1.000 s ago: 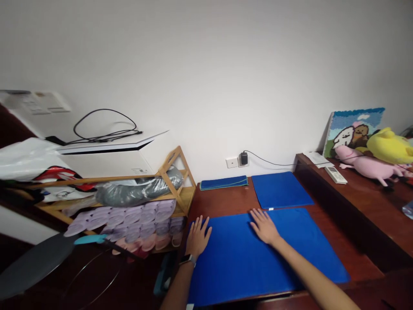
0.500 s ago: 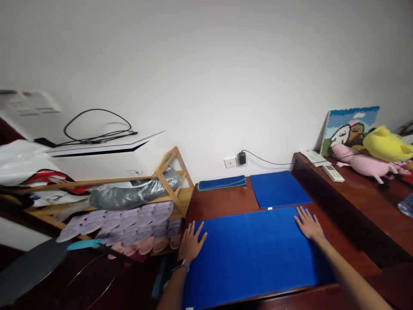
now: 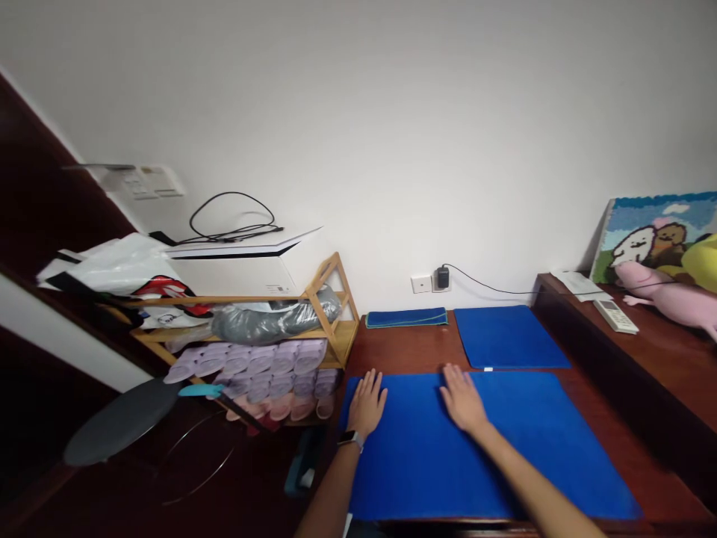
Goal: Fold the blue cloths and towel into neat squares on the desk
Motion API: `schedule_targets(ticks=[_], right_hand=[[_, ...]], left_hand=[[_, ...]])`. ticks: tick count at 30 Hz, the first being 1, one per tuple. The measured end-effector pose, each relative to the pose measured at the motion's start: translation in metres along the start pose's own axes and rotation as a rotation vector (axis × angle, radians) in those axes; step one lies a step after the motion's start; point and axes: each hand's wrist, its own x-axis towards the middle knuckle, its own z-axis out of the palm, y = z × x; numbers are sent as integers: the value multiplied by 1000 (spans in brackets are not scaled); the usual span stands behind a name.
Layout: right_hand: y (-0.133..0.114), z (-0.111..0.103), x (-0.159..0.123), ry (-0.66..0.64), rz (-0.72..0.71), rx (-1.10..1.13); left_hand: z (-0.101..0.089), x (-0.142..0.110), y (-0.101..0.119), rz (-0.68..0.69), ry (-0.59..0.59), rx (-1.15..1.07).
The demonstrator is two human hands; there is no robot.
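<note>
Two bare hands lie palm down on a large blue cloth, which is spread out on the near part of the table [image 3: 403, 350]. The left hand [image 3: 367, 405], a watch [image 3: 350, 439] on its wrist, is at the upper left corner; the right hand [image 3: 464, 401] is near the middle of the far edge. On both, the fingers are stretched long and only slightly parted, pinching nothing. The large blue cloth [image 3: 426, 463] looks light, thin and limp, probably a soft woven or brushed fabric that would crease or slide before it tore, with nothing fragile about it. A corner or a free edge seems the best hold, since the flat middle offers little to pinch. Its matte face contrasts with the reddish-brown, faintly glossy wood beneath. Just beyond it lies a smaller blue cloth [image 3: 509, 336], also flat, with a small white tag [image 3: 488, 369] at its near edge. A narrow folded cloth [image 3: 406, 318], edged in green, lies against the wall, looking thicker in its layers. To the left, a pale wooden rack [image 3: 339, 340] holds a grey bundle in crinkled, shiny plastic [image 3: 274, 321] above rows of smooth lilac slippers [image 3: 263, 359].
</note>
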Motion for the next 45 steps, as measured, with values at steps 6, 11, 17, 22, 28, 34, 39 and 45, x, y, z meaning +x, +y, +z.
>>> schedule_targets(ticks=[6,11,17,22,28,34,39,45], right_hand=[[-111,40,28,-191,-128,145],[-25,31,14,-179,-6,51],[189,-8,-53,-110,395,-137],[262,-31,-79,-171,504,-193],[190,-47,-72,-35,463,-196],[2,-19,-88,-4,38,5],[-119,18,-92,-118,-137,178],[-92,22,-108,-151,-63,136]], left_hand=[[6,-4,-7,-56,-77,22],[2,-10,-49,-76,-125,30],[6,-12,-52,-62,-108,38],[1,-8,-49,-67,-111,48],[-28,-13,-23,-40,-83,29],[-49,-87,4,67,-2,-50],[-46,-148,-5,23,-30,-6],[-39,-157,-12,28,-45,10]])
